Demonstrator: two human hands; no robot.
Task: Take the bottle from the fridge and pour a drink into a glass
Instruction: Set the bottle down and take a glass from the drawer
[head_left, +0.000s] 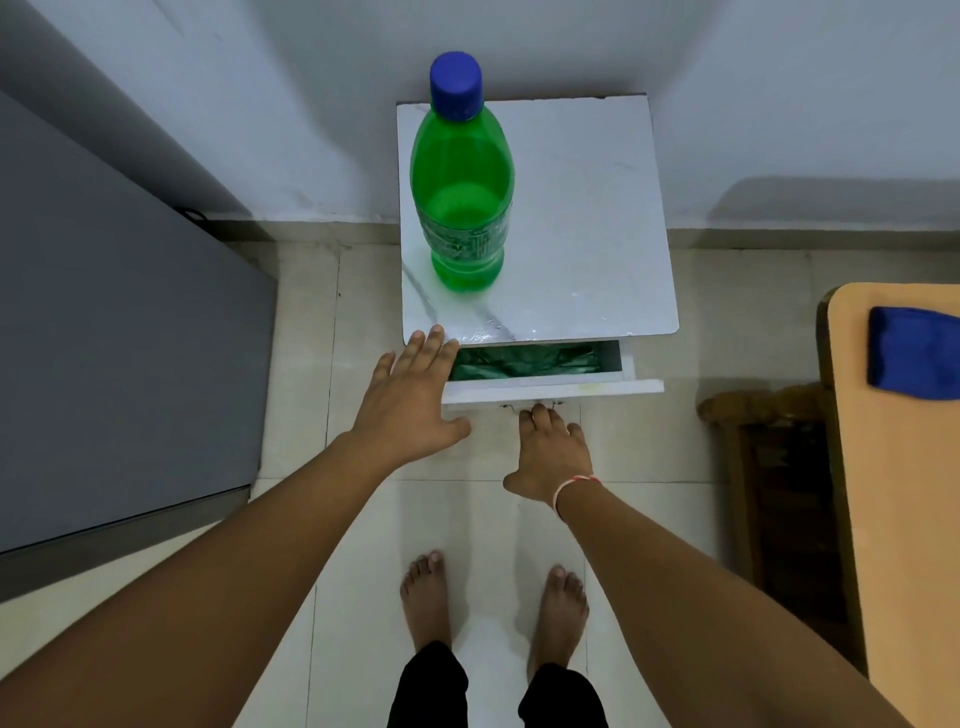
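Observation:
A green plastic bottle (461, 176) with a blue cap stands upright on the left part of a small white marble-top side table (592, 218), partly filled with liquid. The table's drawer (550, 387) is pulled out a little, with green crumpled material showing inside. My left hand (410, 395) is flat and spread, its fingertips at the table's front left corner beside the drawer. My right hand (550, 452) has its fingers curled on the handle at the drawer's front. No glass is in view.
A grey fridge (114, 338) stands shut at the left. At the right are a wooden-edged surface (852, 467) with a blue cloth (914, 353) and a dark carved wooden piece (769, 467). My bare feet stand on pale floor tiles (301, 395).

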